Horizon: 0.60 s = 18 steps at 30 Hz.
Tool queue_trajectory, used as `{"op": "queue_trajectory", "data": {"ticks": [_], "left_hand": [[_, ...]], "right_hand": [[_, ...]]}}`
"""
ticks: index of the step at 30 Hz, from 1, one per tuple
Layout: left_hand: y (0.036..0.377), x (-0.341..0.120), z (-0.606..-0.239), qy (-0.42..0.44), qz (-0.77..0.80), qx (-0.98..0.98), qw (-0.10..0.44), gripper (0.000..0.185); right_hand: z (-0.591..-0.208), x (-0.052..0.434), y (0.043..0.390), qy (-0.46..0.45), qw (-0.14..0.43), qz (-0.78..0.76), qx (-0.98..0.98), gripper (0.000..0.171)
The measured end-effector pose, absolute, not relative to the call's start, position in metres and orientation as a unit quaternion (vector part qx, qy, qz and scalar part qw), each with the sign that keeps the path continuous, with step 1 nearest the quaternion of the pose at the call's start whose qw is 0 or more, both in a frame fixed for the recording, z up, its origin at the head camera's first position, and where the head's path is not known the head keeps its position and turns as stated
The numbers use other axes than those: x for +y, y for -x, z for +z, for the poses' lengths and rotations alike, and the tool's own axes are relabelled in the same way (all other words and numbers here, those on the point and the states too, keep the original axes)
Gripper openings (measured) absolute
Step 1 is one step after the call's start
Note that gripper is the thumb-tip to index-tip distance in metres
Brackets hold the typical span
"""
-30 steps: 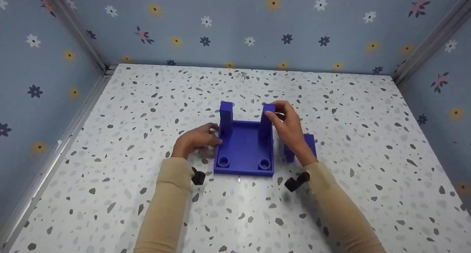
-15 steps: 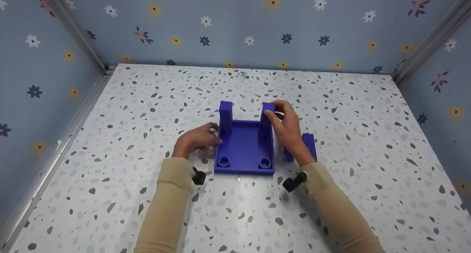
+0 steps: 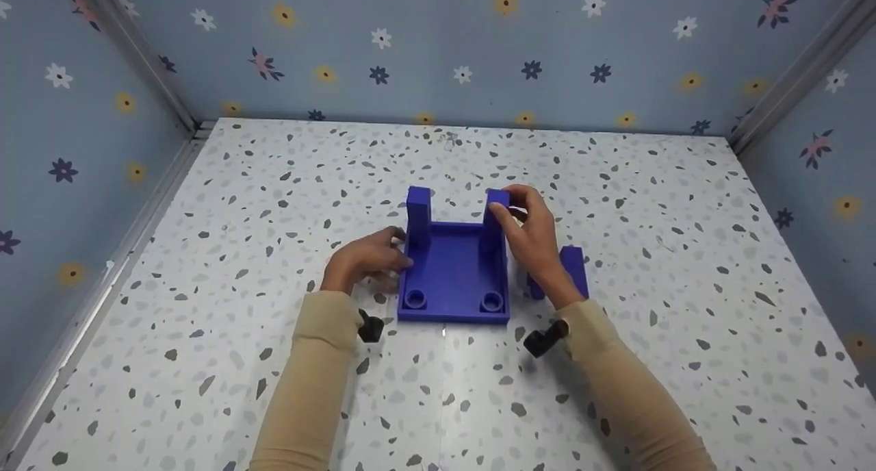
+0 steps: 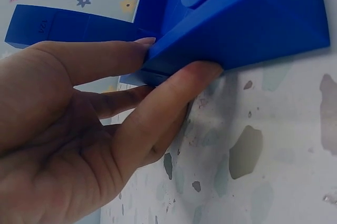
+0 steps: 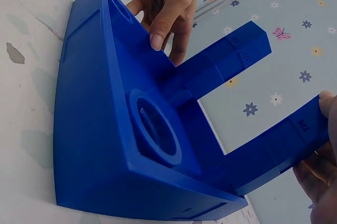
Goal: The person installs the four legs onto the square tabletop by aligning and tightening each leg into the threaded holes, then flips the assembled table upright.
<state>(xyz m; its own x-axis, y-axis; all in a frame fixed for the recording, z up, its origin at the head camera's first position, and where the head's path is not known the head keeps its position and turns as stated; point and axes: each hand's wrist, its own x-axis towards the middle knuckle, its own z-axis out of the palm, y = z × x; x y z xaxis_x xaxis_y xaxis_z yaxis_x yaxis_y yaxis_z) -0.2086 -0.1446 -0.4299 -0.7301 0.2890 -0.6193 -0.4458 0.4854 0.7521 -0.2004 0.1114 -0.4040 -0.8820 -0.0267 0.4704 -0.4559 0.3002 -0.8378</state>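
A blue-purple plastic square base with a raised rim lies on the table, open side up. Square legs stand upright in its two far corners, the left leg and the right leg. Round sockets show in the two near corners. My left hand holds the base's left wall, thumb over the rim and fingers outside, as the right wrist view shows. With thumb and fingers, my right hand pinches the right leg near its top. Small raised marks show on this leg.
Loose blue-purple pieces lie right of the base, partly hidden by my right wrist. The speckled white table meets flowered panels at the back and sides. A black wrist camera sits at each cuff.
My right wrist has shifted very slightly left. Both hands keep the same hold, and the base and legs stay in place.
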Motion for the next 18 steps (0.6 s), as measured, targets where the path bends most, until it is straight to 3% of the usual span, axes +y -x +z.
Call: {"op": "queue_trajectory", "data": {"ticks": [18], "left_hand": [[0.2097,-0.1458,-0.4321,0.033,0.512,0.786,0.344,0.057]], "right_hand": [[-0.4045,0.1194,0.1985,-0.137,0.134,0.632,-0.751,0.034]]}}
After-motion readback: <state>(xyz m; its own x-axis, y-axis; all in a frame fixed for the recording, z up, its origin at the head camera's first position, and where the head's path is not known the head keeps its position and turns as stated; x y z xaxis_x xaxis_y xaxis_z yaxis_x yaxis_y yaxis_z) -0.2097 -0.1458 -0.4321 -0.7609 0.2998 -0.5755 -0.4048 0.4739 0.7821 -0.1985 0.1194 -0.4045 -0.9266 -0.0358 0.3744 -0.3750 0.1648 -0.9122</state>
